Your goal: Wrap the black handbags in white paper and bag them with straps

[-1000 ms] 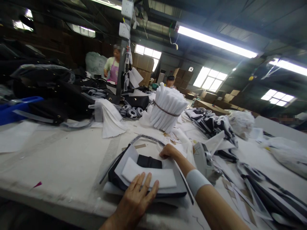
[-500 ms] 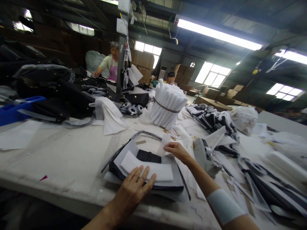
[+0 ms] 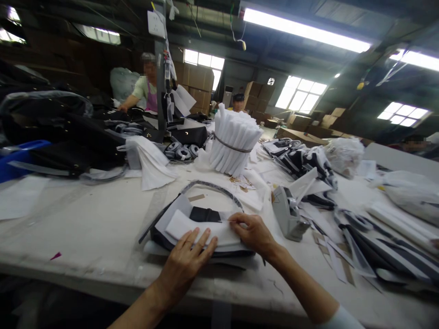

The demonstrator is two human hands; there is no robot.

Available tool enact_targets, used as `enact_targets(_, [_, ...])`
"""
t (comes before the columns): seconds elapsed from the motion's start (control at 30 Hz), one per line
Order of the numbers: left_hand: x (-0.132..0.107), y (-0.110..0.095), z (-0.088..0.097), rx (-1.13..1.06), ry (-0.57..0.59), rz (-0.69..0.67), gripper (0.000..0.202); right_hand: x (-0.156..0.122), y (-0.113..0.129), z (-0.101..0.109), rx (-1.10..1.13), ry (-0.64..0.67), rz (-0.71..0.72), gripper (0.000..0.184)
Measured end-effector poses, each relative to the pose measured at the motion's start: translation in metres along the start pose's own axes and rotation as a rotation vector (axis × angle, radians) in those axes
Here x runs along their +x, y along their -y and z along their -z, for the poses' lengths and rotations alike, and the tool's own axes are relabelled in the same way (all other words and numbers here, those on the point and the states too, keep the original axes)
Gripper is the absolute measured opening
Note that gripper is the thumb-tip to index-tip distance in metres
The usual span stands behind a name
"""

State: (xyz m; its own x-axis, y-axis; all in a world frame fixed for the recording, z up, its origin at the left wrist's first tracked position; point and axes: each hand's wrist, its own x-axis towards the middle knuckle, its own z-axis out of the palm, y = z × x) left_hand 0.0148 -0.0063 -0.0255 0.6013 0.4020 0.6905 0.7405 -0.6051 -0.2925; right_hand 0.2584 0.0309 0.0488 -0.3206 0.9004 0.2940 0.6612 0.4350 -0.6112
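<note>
A dark bag [image 3: 161, 237] with a curved strap [image 3: 212, 188] lies flat near the table's front edge, with a white foam pad [image 3: 181, 226] on top. My left hand [image 3: 187, 262] presses flat on the pad's near side, fingers stretched out. My right hand [image 3: 252, 233] rests on the pad's right end, fingers curled and pinching a thin, pale strip that looks like tape. A grey tape dispenser [image 3: 286, 212] stands just right of the bag.
A tied bundle of white foam pieces [image 3: 233, 144] stands behind the bag. Dark bags [image 3: 61, 132] pile up at the left, dark and white cut pieces [image 3: 360, 242] at the right. Other people work at the far side of the white table [image 3: 85, 219].
My right hand came back from beyond the bag with a pale strip and now rests on the pad's right end. My left hand stayed on the pad. The view swung slightly right.
</note>
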Motion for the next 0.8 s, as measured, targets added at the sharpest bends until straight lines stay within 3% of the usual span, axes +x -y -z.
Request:
enact_targets(0.13, [-0.002, -0.002, 0.0, -0.014, 0.009, 0.011, 0.043, -0.026, 0.015, -0.003, -0.196, 0.051, 0.116, 0.019])
enact_targets(0.33, [0.003, -0.012, 0.007, -0.067, 0.068, 0.056, 0.037, -0.064, 0.009, -0.043, -0.454, -0.227, 0.318, 0.028])
enact_targets(0.57, [0.021, -0.015, 0.001, -0.205, 0.086, -0.083, 0.035, -0.064, 0.011, -0.048, -0.468, -0.255, 0.365, 0.028])
enact_targets(0.8, [0.022, -0.014, 0.006, -0.39, 0.131, 0.051, 0.051, -0.067, 0.015, -0.049, -0.449, -0.259, 0.344, 0.029])
